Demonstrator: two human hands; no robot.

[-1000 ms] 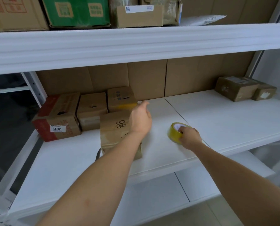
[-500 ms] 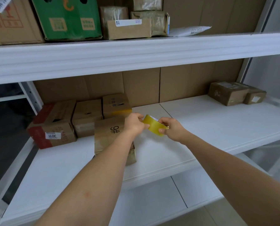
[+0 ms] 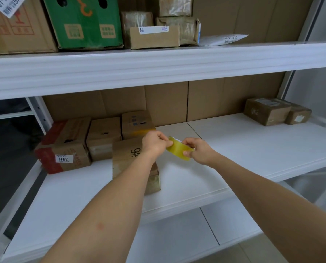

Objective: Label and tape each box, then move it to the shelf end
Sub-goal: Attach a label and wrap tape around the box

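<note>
Both hands hold a yellow tape roll in the air above the white shelf: the right hand grips it from the right side, while the left hand pinches its left edge. Under the left wrist sits a box marked 9#. Behind it stand three more boxes, and well apart at the far right end two taped boxes.

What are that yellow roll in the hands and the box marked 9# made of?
The yellow roll looks like translucent plastic packing tape: glossy and see-through amber, with a pale core. The box marked 9# looks like plain brown corrugated cardboard, matte, with a shinier band low on its side, probably old tape.
</note>
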